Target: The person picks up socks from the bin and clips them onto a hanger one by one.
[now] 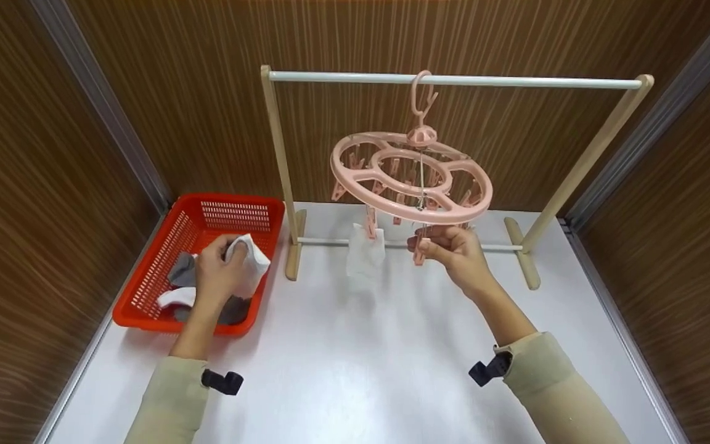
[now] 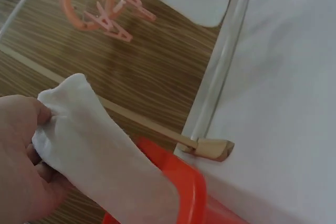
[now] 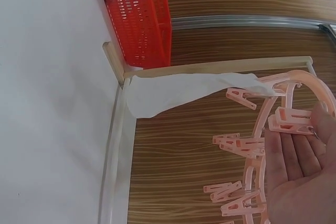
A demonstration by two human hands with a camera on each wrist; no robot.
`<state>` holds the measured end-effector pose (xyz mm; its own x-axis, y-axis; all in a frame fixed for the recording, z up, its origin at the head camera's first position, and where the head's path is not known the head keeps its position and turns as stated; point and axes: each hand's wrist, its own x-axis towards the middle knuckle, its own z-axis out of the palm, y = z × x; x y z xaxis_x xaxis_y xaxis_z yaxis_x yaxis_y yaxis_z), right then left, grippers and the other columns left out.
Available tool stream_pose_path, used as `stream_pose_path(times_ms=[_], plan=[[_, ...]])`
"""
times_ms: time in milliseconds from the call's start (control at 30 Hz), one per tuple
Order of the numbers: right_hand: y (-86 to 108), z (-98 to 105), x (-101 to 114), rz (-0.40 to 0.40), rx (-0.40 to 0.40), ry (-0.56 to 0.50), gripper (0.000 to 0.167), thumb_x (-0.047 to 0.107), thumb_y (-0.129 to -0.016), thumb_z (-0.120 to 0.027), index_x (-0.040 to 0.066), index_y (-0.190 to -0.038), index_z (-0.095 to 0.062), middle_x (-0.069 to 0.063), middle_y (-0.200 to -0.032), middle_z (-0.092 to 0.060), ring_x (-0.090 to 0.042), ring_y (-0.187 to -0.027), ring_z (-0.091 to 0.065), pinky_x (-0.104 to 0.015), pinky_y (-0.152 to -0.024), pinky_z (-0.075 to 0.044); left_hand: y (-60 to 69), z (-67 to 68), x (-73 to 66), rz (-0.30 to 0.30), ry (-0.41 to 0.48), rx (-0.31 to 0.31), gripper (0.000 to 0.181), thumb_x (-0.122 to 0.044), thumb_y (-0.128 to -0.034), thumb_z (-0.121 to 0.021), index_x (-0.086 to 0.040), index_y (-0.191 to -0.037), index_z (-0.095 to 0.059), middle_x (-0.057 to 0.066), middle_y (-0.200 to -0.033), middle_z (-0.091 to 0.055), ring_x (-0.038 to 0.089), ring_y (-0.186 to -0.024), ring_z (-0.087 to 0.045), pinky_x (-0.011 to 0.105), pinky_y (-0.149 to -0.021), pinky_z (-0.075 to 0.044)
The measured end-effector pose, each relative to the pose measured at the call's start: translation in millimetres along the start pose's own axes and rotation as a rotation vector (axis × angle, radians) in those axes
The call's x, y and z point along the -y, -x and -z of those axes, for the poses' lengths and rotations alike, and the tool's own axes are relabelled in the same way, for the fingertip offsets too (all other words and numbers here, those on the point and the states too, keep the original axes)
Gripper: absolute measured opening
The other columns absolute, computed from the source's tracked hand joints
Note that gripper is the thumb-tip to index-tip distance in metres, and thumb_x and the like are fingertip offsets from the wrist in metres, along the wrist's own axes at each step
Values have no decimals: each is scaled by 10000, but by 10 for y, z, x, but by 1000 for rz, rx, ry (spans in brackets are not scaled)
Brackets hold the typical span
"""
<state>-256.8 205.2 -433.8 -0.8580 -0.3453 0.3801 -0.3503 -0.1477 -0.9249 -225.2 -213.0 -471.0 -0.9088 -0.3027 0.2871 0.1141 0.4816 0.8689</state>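
The left hand (image 1: 218,274) grips a white sock (image 1: 251,268) above the red basket (image 1: 241,216), its fingers curled round one end of the fabric. In the left wrist view the rest of that sock slants down past the basket's rim.

The right hand (image 1: 458,254) pinches a pink clothespin (image 1: 420,251) between thumb and fingers — the pin hangs just below the front edge of the round pink hanger (image 1: 435,216). The hanger's hook (image 1: 415,102) loops over the pale rail (image 1: 342,77) of a wooden-legged rack (image 1: 281,154), and more pink pins dangle from its rings. From one of these, to the left of the right hand and apart from it, hangs a second white sock (image 1: 365,256).

Inside the basket lie dark grey pieces of cloth (image 1: 236,310) and another white piece (image 1: 176,297), partly hidden by the left arm. Basket and rack stand side by side on the white counter (image 1: 336,364), with wood-grain panels (image 1: 207,123) behind. Both sleeves (image 1: 167,394) are pale, and a small black device (image 1: 224,382) sits at each wrist.
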Motion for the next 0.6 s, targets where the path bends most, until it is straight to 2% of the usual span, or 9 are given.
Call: stream_pose_path(times_ms=[33,100,200,267,333,433,533,600], plan=[[-1,-5,0,-2,-3,-4,179,-37,-958,-592,-187,-1056,-597,-244,-927,-718,-241,-861,-725,-337,-777,-606,14,12,-93,4,35,5,212,-164,-979,-611,-4,-1080,-707,164,-1024,-714,196,-886,-601,281,-780,-486],[-3,-16,2,-4,-4,-7,183,-34,-959,-592,-189,-1056,-596,-234,-916,-720,-245,-868,-725,-338,-775,-606,17,8,-178,12,95,19,243,-193,-999,-603,5,-1102,-701,159,-1009,-699,152,-851,-566,214,-737,-462],[-6,-38,8,-8,-6,-18,183,-27,-958,-598,-182,-1055,-599,-228,-918,-722,-240,-852,-722,-335,-764,-607,26,-15,-286,30,157,51,280,-222,-1000,-611,18,-1116,-699,172,-995,-688,150,-830,-556,200,-724,-461],[-5,-49,8,-8,-7,-29,182,-27,-957,-599,-181,-1053,-598,-227,-922,-722,-235,-828,-718,-337,-756,-608,11,-74,-251,38,173,66,287,-254,-994,-622,-12,-1124,-704,145,-1011,-704,143,-839,-574,209,-739,-473],[-3,-65,10,-12,-12,-39,177,-29,-957,-599,-178,-1052,-600,-234,-939,-722,-230,-808,-714,-336,-747,-609,32,-115,-304,36,207,80,253,-218,-987,-634,-11,-1114,-707,147,-1012,-721,144,-833,-599,211,-742,-491],[-1,-83,17,-22,-25,-49,170,-31,-957,-599,-173,-1049,-599,-237,-943,-721,-234,-809,-716,-341,-748,-610,66,-198,-382,8,294,103,206,-118,-980,-623,-13,-1144,-691,149,-1017,-736,124,-819,-634,198,-717,-515],[-5,-96,31,-26,-37,-54,170,-22,-957,-604,-169,-1042,-599,-241,-940,-720,-243,-828,-720,-340,-752,-610,89,-301,-455,-49,383,137,271,-18,-967,-585,-39,-1232,-639,180,-980,-726,136,-773,-622,203,-652,-498],[-10,-100,42,-23,-43,-57,173,-20,-956,-605,-172,-1038,-596,-249,-936,-717,-253,-841,-723,-339,-748,-609,96,-375,-495,-97,387,165,326,9,-967,-554,-84,-1276,-594,163,-987,-709,145,-768,-600,211,-628,-478]])
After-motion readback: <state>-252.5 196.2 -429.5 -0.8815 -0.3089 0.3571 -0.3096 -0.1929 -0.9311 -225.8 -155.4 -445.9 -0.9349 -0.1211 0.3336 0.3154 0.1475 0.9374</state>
